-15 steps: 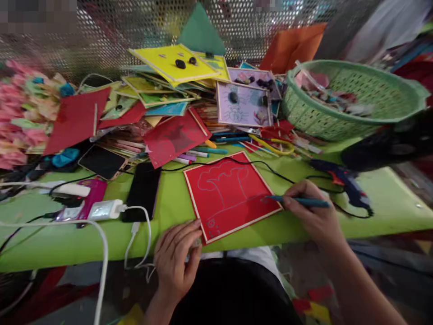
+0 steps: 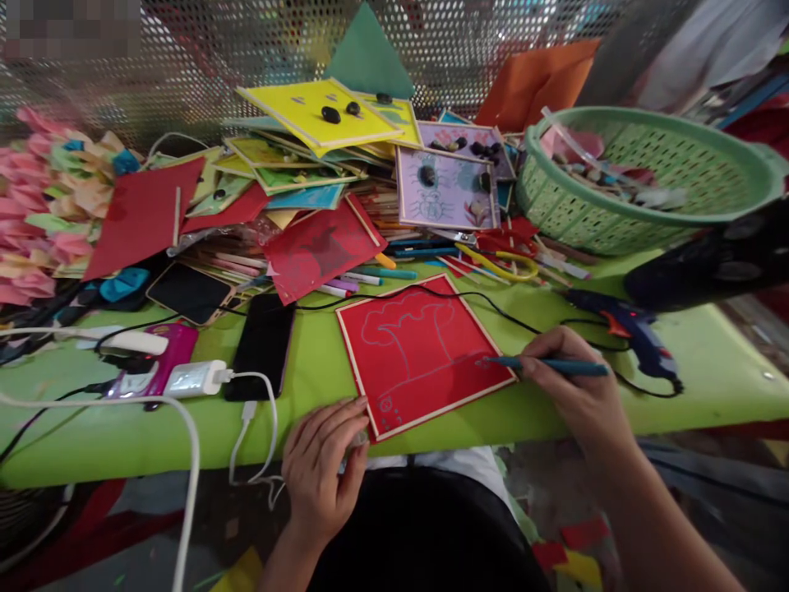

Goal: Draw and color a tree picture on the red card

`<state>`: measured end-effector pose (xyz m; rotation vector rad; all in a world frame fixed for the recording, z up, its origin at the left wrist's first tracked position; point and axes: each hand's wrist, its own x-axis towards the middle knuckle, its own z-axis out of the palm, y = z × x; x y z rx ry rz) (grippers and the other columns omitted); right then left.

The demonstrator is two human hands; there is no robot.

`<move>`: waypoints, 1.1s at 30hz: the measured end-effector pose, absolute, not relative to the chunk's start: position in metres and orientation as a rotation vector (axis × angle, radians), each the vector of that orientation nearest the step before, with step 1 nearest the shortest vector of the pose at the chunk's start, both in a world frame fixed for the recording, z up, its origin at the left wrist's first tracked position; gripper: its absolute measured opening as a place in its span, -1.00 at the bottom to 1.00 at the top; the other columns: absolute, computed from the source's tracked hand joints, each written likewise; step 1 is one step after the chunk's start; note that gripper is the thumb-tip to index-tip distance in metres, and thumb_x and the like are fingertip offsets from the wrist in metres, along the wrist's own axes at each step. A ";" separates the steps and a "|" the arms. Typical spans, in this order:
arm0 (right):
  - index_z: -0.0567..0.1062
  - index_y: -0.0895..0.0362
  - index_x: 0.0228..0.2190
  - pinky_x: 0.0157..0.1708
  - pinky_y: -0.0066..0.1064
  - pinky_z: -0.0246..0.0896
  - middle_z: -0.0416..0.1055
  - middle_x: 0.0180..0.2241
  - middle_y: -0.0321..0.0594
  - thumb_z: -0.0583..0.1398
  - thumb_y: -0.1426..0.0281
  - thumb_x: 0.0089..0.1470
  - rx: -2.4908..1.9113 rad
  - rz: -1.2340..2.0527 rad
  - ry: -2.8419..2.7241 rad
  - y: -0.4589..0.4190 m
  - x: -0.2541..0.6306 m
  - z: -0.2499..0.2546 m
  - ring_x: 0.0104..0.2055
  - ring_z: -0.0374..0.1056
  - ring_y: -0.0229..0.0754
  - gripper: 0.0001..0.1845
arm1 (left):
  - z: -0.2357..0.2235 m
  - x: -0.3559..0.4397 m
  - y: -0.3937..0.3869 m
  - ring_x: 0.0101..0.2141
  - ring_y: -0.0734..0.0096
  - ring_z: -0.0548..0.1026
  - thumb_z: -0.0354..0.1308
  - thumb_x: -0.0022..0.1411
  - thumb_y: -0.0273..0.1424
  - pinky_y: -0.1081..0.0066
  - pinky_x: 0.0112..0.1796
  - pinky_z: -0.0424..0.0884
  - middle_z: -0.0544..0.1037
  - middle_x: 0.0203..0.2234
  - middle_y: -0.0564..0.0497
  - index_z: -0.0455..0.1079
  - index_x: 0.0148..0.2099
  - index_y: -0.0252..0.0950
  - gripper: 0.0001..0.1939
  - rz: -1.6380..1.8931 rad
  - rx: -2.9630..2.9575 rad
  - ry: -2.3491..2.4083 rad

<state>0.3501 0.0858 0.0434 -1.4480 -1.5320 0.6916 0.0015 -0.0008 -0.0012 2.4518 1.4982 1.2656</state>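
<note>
On the table lies a red card [image 2: 431, 370] edged with thin pale wooden strips. Its grey-blue outline shows a tree-like shape, a ground line and small flower marks. My right hand [image 2: 573, 386] pinches a slim teal pen [image 2: 564, 366], its tip on the card near the right edge, at a small flower-like mark. My left hand [image 2: 326, 460] rests at the card's lower left corner, fingers stretched out with the tips touching the edge and the thumb apart. A small pale thing under the left fingers is mostly hidden.
Behind the card are heaped framed cards [image 2: 320, 115], markers [image 2: 368, 279] and yellow scissors [image 2: 499, 263]. A green basket [image 2: 616, 230] and glue gun [image 2: 634, 329] stand right. Leftward lie a black phone [image 2: 262, 345] and a power strip [image 2: 176, 349]. A black cable [image 2: 345, 307] crosses the card's top.
The small mark at the pen's tip has gained a little more line. My right hand and the pen have shifted slightly right, while my left hand stays at the card's corner.
</note>
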 end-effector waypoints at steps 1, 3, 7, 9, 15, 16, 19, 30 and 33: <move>0.55 0.00 -0.44 -0.49 -0.31 0.11 0.45 -0.53 -0.32 0.41 0.20 0.17 -1.445 0.697 -1.516 0.085 0.351 0.042 -0.50 0.28 -0.18 -0.76 | -0.001 0.002 -0.001 0.10 0.19 0.70 0.15 0.54 -0.56 0.17 0.21 0.46 0.78 0.01 -0.20 0.55 0.14 -0.31 -0.77 1.266 2.448 1.504; 0.56 0.01 -0.42 -0.47 -0.30 0.11 0.46 -0.51 -0.31 0.42 0.22 0.20 -1.430 0.706 -1.480 0.083 0.353 0.040 -0.47 0.28 -0.18 -0.77 | 0.000 0.003 -0.001 0.09 0.19 0.70 0.15 0.55 -0.54 0.18 0.20 0.46 0.78 0.01 -0.18 0.55 0.13 -0.30 -0.78 1.267 2.439 1.512; 0.56 0.02 -0.42 -0.44 -0.29 0.12 0.47 -0.49 -0.32 0.46 0.24 0.17 -1.406 0.759 -1.423 0.080 0.358 0.034 -0.44 0.30 -0.17 -0.77 | 0.001 0.004 -0.001 0.10 0.20 0.70 0.15 0.56 -0.53 0.19 0.20 0.47 0.78 0.03 -0.17 0.54 0.14 -0.29 -0.78 1.267 2.428 1.505; 0.57 0.02 -0.42 -0.43 -0.29 0.13 0.47 -0.48 -0.33 0.47 0.23 0.14 -1.406 0.793 -1.420 0.079 0.360 0.033 -0.44 0.30 -0.16 -0.76 | 0.001 0.005 -0.001 0.10 0.20 0.70 0.16 0.55 -0.53 0.19 0.21 0.47 0.78 0.03 -0.17 0.54 0.14 -0.29 -0.78 1.264 2.420 1.510; 0.60 0.01 -0.44 -0.43 -0.27 0.09 0.49 -0.50 -0.33 0.51 0.20 0.02 -1.468 0.801 -1.371 0.076 0.360 0.037 -0.44 0.30 -0.15 -0.76 | 0.007 0.011 -0.002 0.08 0.23 0.73 0.16 0.56 -0.48 0.22 0.18 0.48 0.79 0.03 -0.11 0.52 0.13 -0.25 -0.81 1.279 2.369 1.537; 0.61 0.00 -0.45 -0.43 -0.27 0.09 0.50 -0.49 -0.33 0.51 0.20 -0.01 -1.490 0.799 -1.356 0.076 0.359 0.038 -0.44 0.31 -0.15 -0.77 | 0.008 0.012 -0.002 0.08 0.22 0.73 0.15 0.57 -0.46 0.22 0.17 0.49 0.79 0.03 -0.11 0.52 0.13 -0.24 -0.81 1.284 2.368 1.541; 0.62 0.00 -0.46 -0.44 -0.28 0.08 0.51 -0.51 -0.33 0.52 0.20 -0.08 -1.526 0.804 -1.292 0.077 0.354 0.043 -0.45 0.33 -0.16 -0.77 | 0.010 0.014 -0.002 0.08 0.24 0.73 0.12 0.61 -0.42 0.21 0.16 0.49 0.79 0.05 -0.09 0.51 0.14 -0.22 -0.81 1.270 2.360 1.563; 0.64 0.01 -0.44 -0.45 -0.28 0.12 0.53 -0.48 -0.28 0.55 0.23 -0.16 -1.459 0.841 -1.184 0.078 0.351 0.044 -0.48 0.32 -0.16 -0.74 | 0.008 0.014 -0.003 0.07 0.23 0.73 0.13 0.60 -0.42 0.19 0.15 0.50 0.79 0.05 -0.08 0.50 0.15 -0.19 -0.81 1.281 2.351 1.574; 0.64 -0.01 -0.42 -0.41 -0.24 0.14 0.53 -0.45 -0.26 0.54 0.25 -0.11 -1.453 0.859 -1.195 0.077 0.354 0.041 -0.45 0.35 -0.12 -0.77 | 0.009 0.015 -0.002 0.06 0.22 0.74 0.14 0.59 -0.42 0.18 0.13 0.51 0.79 0.04 -0.08 0.50 0.14 -0.18 -0.82 1.280 2.357 1.586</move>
